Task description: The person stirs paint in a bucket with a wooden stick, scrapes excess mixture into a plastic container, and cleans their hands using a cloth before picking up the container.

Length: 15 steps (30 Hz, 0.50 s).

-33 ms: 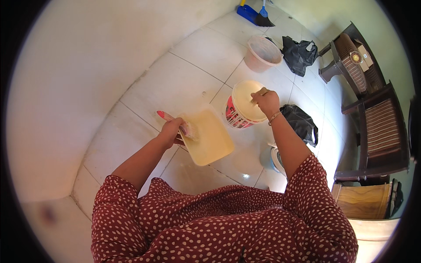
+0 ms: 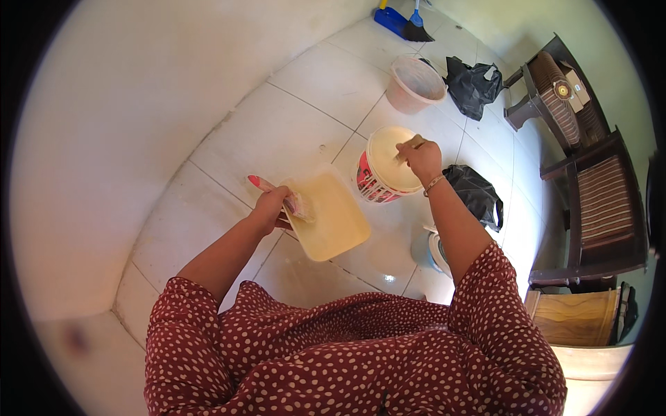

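My left hand (image 2: 269, 210) is closed round the rim of a shallow tray (image 2: 340, 232) and a paintbrush (image 2: 261, 183) with a red handle tip. The brush's pale bristles rest over the tray, whose inside is coated in cream paint. To the right, my right hand (image 2: 422, 163) grips a short, flat wooden-looking stick (image 2: 412, 144) above a white and red paint bucket (image 2: 371, 182). Cream paint (image 2: 390, 149) fills the bucket, and drips run down its side. The stick's lower end points at the paint; I cannot tell how deep it reaches.
Beyond the bucket stands a pinkish pail (image 2: 409, 97), with a black plastic bag (image 2: 474, 87) beside it. Another black bag (image 2: 477, 194) and a light blue container (image 2: 424, 249) sit near my right forearm. Dark wooden chairs (image 2: 576, 208) line the right; a blue dustpan (image 2: 390, 22) and broom (image 2: 418, 31) lie far back.
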Motion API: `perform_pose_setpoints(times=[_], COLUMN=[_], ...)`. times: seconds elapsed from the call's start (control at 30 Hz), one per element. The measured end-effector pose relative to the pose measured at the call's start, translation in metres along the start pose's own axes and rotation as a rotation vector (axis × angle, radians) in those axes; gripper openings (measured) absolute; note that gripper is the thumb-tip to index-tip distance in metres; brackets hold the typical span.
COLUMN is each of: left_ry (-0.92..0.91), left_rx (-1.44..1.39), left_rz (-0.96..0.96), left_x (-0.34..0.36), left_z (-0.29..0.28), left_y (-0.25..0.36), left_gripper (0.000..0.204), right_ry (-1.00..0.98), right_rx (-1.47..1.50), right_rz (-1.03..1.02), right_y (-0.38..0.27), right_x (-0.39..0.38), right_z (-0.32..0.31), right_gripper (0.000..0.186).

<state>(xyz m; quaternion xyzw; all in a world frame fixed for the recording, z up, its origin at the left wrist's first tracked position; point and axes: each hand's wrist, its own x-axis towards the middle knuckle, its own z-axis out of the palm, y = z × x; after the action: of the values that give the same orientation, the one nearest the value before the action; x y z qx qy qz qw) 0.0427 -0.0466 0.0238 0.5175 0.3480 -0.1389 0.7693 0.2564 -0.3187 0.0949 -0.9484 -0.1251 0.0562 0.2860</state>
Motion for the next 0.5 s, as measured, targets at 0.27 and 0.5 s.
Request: perform_pose_setpoints(times=[0.27,0.5], left_ry=[-0.048,-0.047], left_rx=[0.042,0.026], left_rz=[-0.002,0.006], left_x=[-0.002,-0.005], left_z=[0.008,0.005], left_y=[-0.002,0.001], left_gripper=[0.046,0.045], right_ry=[0.241,-0.009], right_rx=[-0.076,0.070], right_rz=[-0.236,-0.003], right_y=[0.005,0.000], right_x=[0.008,-0.009], right_z=[0.004,0.013], right_gripper=[0.021,0.028])
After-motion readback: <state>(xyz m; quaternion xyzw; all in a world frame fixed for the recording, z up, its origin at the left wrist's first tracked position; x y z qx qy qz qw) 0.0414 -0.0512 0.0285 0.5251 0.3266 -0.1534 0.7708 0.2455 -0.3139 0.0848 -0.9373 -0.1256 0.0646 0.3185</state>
